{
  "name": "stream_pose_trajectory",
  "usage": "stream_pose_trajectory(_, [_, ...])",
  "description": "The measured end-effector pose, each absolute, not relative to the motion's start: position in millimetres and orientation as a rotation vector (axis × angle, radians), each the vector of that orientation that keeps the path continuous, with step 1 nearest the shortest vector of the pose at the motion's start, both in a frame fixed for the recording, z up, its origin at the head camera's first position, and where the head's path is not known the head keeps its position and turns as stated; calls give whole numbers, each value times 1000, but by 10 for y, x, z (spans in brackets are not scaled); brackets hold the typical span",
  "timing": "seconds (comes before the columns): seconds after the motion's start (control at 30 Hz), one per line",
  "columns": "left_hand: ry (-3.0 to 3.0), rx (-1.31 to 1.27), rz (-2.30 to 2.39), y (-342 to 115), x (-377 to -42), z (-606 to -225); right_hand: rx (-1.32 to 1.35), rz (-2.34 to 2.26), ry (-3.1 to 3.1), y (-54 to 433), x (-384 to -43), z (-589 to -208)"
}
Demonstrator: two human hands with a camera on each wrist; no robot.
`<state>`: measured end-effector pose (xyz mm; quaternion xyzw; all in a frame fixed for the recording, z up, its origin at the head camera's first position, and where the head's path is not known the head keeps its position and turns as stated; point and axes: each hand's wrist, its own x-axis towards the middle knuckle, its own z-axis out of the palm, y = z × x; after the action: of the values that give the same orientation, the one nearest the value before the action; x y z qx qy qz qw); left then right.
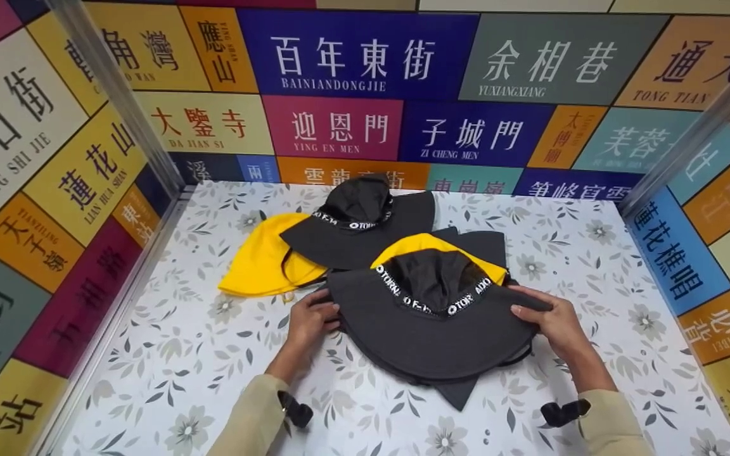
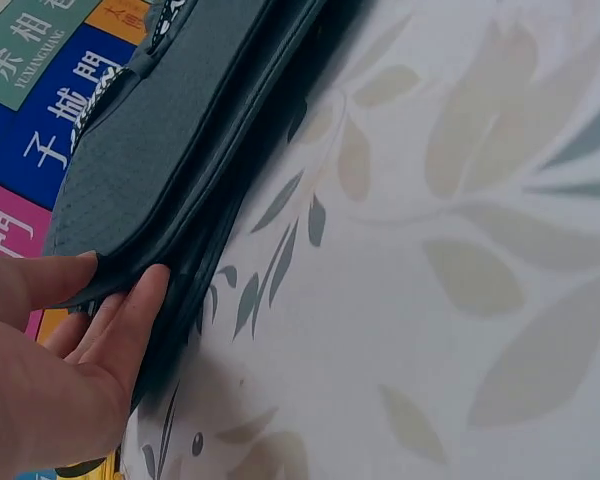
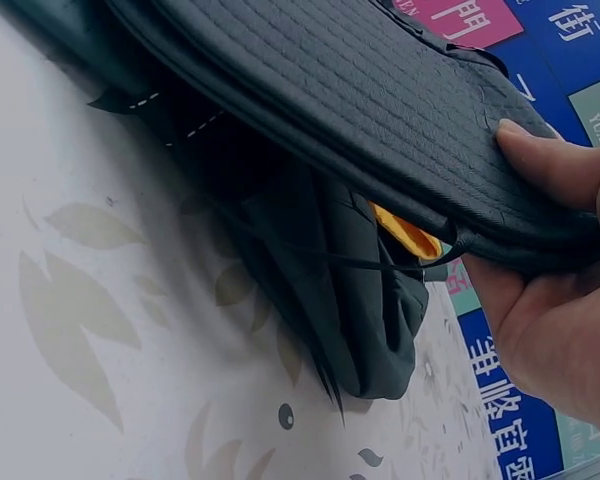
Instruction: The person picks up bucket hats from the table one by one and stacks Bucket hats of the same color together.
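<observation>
In the head view a dark grey wide-brimmed sun hat (image 1: 431, 339) has its black lining and white-lettered band facing up. My left hand (image 1: 311, 320) pinches the left end of its brim. At the opposite end my right hand (image 1: 558, 320) grips the brim, thumb on top and fingers beneath. Two brim layers lie together in the right wrist view, where the stitched brim (image 3: 360, 120) is held above dark folded cloth (image 3: 330, 270). The left wrist view has my thumb and fingers around the brim edge (image 2: 130, 215). A yellow hat part (image 1: 422, 242) shows behind the lining.
Behind, another dark sun hat (image 1: 365, 234) overlaps a yellow hat (image 1: 270, 259) on the left. More dark brim (image 1: 482, 244) sticks out at the right. A flower-patterned tabletop (image 1: 181, 354) lies beneath, and colourful lettered panels (image 1: 333, 126) enclose its back and sides.
</observation>
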<state>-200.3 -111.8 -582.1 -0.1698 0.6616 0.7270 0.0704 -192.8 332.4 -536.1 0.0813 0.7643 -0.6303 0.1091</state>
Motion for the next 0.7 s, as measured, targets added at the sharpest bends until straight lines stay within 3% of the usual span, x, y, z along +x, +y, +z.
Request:
stream_pose_trajectory(0.3, [2054, -600, 2218, -1252, -2192, -5753, 301, -1849, 2236, 3343, -1894, -5383])
stream_pose_trajectory(0.7, [2216, -826, 2257, -1636, -2706, -5461, 315, -1870, 2218, 3326, -1900, -5394])
